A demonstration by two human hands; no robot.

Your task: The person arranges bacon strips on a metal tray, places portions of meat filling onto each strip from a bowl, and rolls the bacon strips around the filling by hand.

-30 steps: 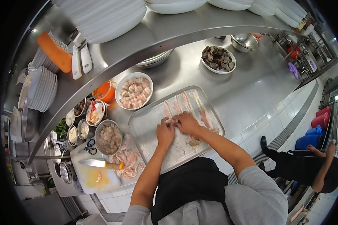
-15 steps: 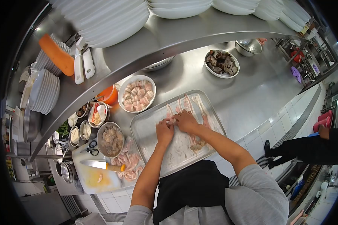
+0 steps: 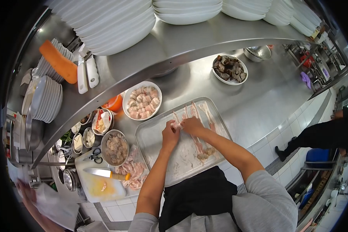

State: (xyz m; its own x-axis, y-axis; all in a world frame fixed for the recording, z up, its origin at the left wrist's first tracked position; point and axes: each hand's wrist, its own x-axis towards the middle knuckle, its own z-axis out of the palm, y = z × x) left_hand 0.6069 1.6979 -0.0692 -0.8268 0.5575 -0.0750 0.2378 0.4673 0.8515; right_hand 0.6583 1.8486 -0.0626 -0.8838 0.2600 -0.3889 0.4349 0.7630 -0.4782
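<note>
My left hand (image 3: 171, 135) and my right hand (image 3: 191, 127) meet over a metal tray (image 3: 149, 141), fingers closed on a rolled bacon strip (image 3: 176, 124) that is partly hidden. Further bacon strips (image 3: 208, 115) lie lengthwise on the tray, to the right and partly under my right forearm. Greyish lumps, apparently shrimp (image 3: 203, 155), sit at the near ends of some strips. Beyond the tray stands a white bowl (image 3: 125, 101) full of bacon rolls (image 3: 143, 102). Left of the tray is a metal bowl (image 3: 103, 149) of greyish, shrimp-like pieces.
A cutting board (image 3: 85, 181) carries a yellow-handled knife (image 3: 104, 173) and scissors (image 3: 94, 156), beside loose raw bacon (image 3: 132, 174). A bowl of dark pieces (image 3: 230, 69) stands further back, under a shelf of stacked plates (image 3: 112, 31). Other people's arm (image 3: 38, 208) and legs (image 3: 313, 133) show at the sides.
A blurred arm with a whitish sheet has appeared at lower left. The person at right has shifted stance. My hands remain together on the bacon, with slight finger movement.
</note>
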